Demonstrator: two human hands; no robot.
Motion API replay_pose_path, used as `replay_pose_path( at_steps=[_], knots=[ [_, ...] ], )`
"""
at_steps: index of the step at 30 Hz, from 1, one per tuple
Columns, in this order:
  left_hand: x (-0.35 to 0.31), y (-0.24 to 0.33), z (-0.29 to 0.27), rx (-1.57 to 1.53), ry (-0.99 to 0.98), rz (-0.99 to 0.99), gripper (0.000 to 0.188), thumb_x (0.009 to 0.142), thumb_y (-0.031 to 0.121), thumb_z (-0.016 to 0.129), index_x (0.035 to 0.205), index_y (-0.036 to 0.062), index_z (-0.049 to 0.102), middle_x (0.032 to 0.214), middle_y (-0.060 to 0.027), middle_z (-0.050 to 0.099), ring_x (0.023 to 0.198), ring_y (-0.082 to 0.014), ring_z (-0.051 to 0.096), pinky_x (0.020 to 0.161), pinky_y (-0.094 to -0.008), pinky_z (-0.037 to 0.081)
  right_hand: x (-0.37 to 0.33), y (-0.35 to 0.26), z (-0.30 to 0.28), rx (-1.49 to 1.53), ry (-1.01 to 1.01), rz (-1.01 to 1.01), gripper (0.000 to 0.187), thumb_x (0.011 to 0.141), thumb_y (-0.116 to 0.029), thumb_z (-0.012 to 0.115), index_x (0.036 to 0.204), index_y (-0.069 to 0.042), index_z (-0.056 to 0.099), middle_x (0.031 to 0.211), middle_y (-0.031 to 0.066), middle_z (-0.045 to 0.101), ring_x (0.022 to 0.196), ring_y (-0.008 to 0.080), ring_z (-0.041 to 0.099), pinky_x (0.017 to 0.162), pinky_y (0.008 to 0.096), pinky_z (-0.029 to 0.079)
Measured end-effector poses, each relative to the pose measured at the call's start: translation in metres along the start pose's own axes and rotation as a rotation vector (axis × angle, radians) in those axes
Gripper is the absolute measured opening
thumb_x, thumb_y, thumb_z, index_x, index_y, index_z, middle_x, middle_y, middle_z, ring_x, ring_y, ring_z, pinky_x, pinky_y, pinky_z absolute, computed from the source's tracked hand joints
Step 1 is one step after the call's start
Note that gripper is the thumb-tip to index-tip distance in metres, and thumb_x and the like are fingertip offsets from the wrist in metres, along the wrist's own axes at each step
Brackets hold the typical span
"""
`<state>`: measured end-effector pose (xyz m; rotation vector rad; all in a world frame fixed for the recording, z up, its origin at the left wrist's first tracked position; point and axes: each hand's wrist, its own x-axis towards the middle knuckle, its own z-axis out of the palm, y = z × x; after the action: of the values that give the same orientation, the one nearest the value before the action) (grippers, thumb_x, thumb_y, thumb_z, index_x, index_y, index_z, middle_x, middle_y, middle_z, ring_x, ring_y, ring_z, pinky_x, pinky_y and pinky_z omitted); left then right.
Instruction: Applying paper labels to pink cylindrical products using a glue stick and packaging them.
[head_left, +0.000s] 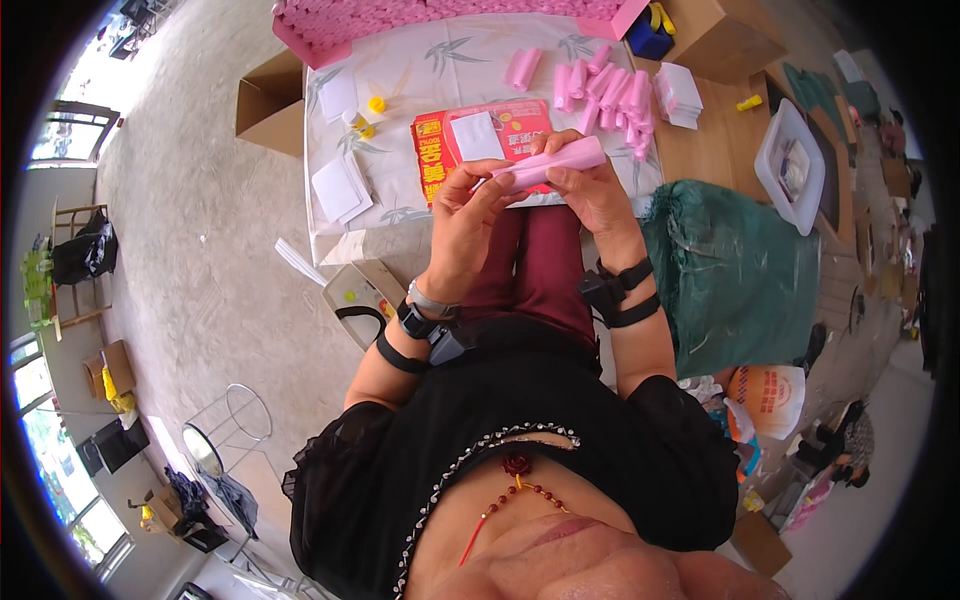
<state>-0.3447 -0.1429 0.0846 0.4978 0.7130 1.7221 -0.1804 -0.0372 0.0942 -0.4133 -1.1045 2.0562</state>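
Observation:
A smooth pink roll (572,157), apparently of thin plastic film, is held above the table's near edge. My right hand (600,198) grips its thicker right end, with the thumb below and fingers above. At the narrower left end, my left hand (468,205) pinches the roll between thumb and fingers. Beneath lies a red and yellow printed sheet (431,160), with a small white paper (474,134) on it. Several similar pink rolls (612,92) are heaped to the right, near a stack of white cards (679,97).
A pink-edged container (320,52) packed with pink pieces stands at the far edge. White papers (341,188) and a small glue bottle (357,122) lie at left. A cardboard box (270,104), a white plastic tray (790,165) and a green sack (735,280) surround the table.

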Motion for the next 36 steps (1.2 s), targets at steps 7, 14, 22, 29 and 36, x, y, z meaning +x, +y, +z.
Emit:
replay_pose_path(
  at_steps=[7, 14, 22, 29, 36],
  knots=[
    [0.002, 0.015, -0.002, 0.471, -0.062, 0.272, 0.023, 0.098, -0.004, 0.069, 0.121, -0.0020, 0.068, 0.116, -0.0091, 0.069, 0.111, -0.0183, 0.068, 0.091, -0.0329, 0.061, 0.008, 0.004, 0.006, -0.037, 0.097, 0.053, 0.026, 0.094, -0.014, 0.080, 0.116, -0.008, 0.069, 0.118, 0.0058, 0.069, 0.101, 0.0111, 0.065, 0.083, 0.0254, 0.054],
    [0.003, 0.017, -0.022, 0.351, 0.019, 0.136, 0.024, 0.096, -0.004, 0.071, 0.120, -0.0057, 0.067, 0.112, -0.0124, 0.072, 0.099, -0.0199, 0.073, 0.086, -0.0320, 0.062, 0.016, 0.008, 0.019, -0.050, 0.067, 0.068, 0.027, 0.095, -0.016, 0.080, 0.118, -0.008, 0.068, 0.115, 0.0073, 0.072, 0.095, 0.0084, 0.064, 0.078, 0.0229, 0.052],
    [0.014, 0.018, -0.030, 0.528, 0.031, 0.141, 0.024, 0.096, 0.004, 0.076, 0.118, -0.0044, 0.069, 0.105, -0.0120, 0.075, 0.091, -0.0157, 0.075, 0.081, -0.0289, 0.062, 0.030, 0.017, 0.019, -0.083, 0.131, 0.128, 0.026, 0.098, -0.022, 0.077, 0.117, -0.007, 0.068, 0.111, 0.0062, 0.073, 0.086, 0.0053, 0.057, 0.069, 0.0219, 0.045],
    [0.019, 0.004, -0.050, 0.165, 0.044, -0.105, 0.022, 0.101, 0.011, 0.071, 0.116, -0.0050, 0.068, 0.105, -0.0136, 0.074, 0.088, -0.0173, 0.075, 0.079, -0.0272, 0.063, 0.039, 0.028, 0.017, -0.180, 0.098, 0.108, 0.031, 0.102, -0.030, 0.071, 0.120, -0.005, 0.067, 0.112, 0.0066, 0.072, 0.098, 0.0105, 0.064, 0.086, 0.0273, 0.052],
    [0.011, -0.019, -0.054, -0.632, 0.058, -0.495, 0.031, 0.108, 0.023, 0.061, 0.123, -0.0042, 0.060, 0.105, -0.0145, 0.071, 0.088, -0.0208, 0.073, 0.078, -0.0257, 0.063, 0.035, 0.042, 0.015, -0.142, -0.064, 0.057, 0.045, 0.106, -0.038, 0.063, 0.132, -0.002, 0.057, 0.124, 0.0111, 0.065, 0.123, 0.0250, 0.061, 0.108, 0.0410, 0.047]
  ],
)
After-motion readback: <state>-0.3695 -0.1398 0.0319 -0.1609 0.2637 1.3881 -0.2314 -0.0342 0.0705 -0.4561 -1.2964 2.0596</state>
